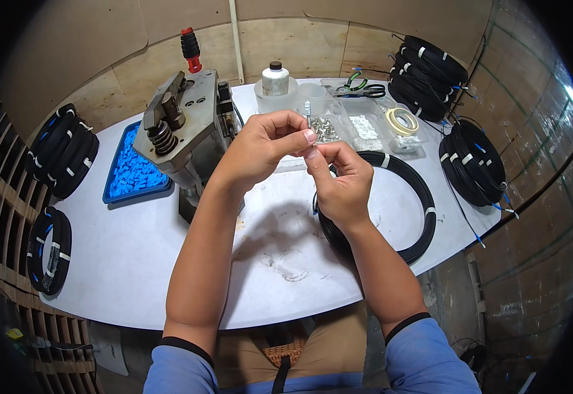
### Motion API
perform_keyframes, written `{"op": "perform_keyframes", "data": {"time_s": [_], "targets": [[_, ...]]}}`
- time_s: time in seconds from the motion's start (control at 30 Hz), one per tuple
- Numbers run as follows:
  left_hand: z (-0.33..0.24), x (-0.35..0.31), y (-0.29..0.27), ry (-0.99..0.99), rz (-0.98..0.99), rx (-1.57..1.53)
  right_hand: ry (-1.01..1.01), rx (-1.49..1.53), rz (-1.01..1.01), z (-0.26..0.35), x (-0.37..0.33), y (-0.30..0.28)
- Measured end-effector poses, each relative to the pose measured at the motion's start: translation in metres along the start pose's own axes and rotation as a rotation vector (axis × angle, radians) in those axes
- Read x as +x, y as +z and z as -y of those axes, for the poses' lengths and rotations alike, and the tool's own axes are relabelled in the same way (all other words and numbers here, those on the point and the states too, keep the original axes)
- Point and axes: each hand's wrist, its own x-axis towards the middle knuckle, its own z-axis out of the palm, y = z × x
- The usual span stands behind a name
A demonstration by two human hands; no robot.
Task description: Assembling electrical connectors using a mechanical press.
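Observation:
Above the middle of the table, both hands meet at their fingertips. My left hand (267, 144) is closed in a pinch, thumb against index finger, around a slim silvery metal connector (308, 110) whose top stands upright above the fingers. Just below and to the right, my right hand (344, 182) also pinches, its thumb touching the left fingertips; whatever lies between its fingers is hidden. A black cable coil (429, 211) with white tape bands lies on the table beneath and beside my right hand, partly covered by the right forearm.
Left of my hands stands a metal press (191, 111) beside a blue tray (139, 195) of small blue pieces. Behind are a white bottle (275, 82), clear bins (391, 134) with small metal parts, a tape roll (402, 122) and green-handled pliers (355, 84). Cable coils (473, 164) line both sides.

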Motion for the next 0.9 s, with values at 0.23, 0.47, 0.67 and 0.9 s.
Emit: {"op": "perform_keyframes", "data": {"time_s": [0.23, 0.47, 0.67, 0.9], "targets": [[0.0009, -0.0001, -0.0002, -0.006, 0.006, -0.01, -0.005, 0.043, -0.013, -0.002, -0.0001, 0.0019], [0.0008, -0.0002, 0.0005, -0.005, -0.008, -0.025, 0.011, 0.048, 0.006, -0.0019, -0.0007, 0.0007], [0.0, 0.0001, -0.0007, 0.001, 0.003, -0.004, 0.009, 0.046, 0.011, 0.001, -0.001, 0.0025], [0.001, 0.0008, -0.0006, 0.014, 0.008, -0.003, 0.023, 0.025, 0.025, 0.0013, -0.001, 0.0015]]}}
